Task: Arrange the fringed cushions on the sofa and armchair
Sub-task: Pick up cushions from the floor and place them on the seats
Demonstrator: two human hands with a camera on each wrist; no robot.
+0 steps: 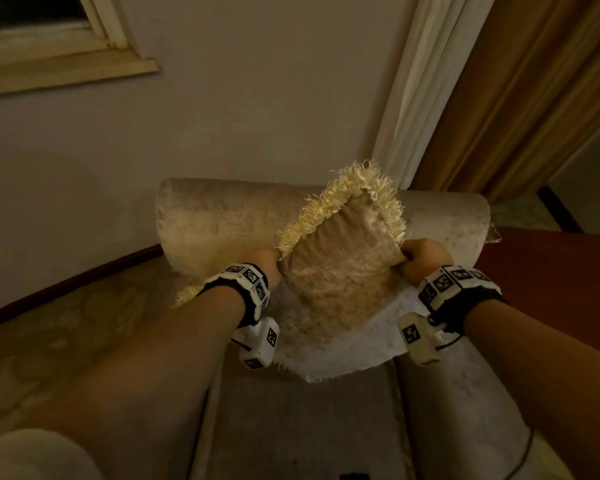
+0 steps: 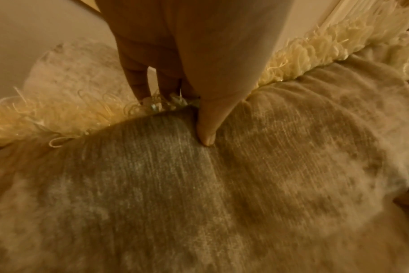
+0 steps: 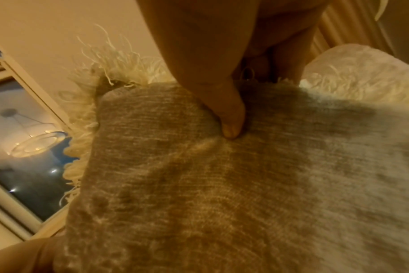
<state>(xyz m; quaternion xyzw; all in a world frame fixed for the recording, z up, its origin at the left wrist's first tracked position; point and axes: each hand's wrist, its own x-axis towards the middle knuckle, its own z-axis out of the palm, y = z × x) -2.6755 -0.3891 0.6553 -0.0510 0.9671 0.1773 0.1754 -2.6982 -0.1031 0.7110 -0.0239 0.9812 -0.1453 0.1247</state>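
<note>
Window: far left, pale painted frame and sill on a plain wall; in the right wrist view its dark pane reflects a ring-shaped ceiling lamp.

Floor: left of the chair, patterned covering, dark skirting board along the wall foot.

Armchair: centre, pale beige velvet-like upholstery, rolled backrest far, seat near, right armrest at near right. It holds two cushions.

Second cushion: pale, lying on the armchair seat under the held one; a strip of its fringe shows at the left by the backrest.

Left hand: closed on the left edge of the fringed cushion. In the left wrist view the thumb presses the front face and the fingers go behind through the fringe. Wrist carries a white marker band with a camera block.

Fringed cushion: beige chenille face, cream looped fringe along the far and left edges. It is held between both hands in front of the armchair backrest, tilted, its far corner rising above the top of the backrest, its near edge over the second cushion; whether the two touch cannot be told.

Right hand: gripping the right edge of the fringed cushion, thumb dug into the front face, fingers curled behind. Same wrist band and camera block.

Curtains: far right, a white one next to a brown one, both hanging in folds.

Red-brown surface: right of the armchair; what it is cannot be told.
</note>
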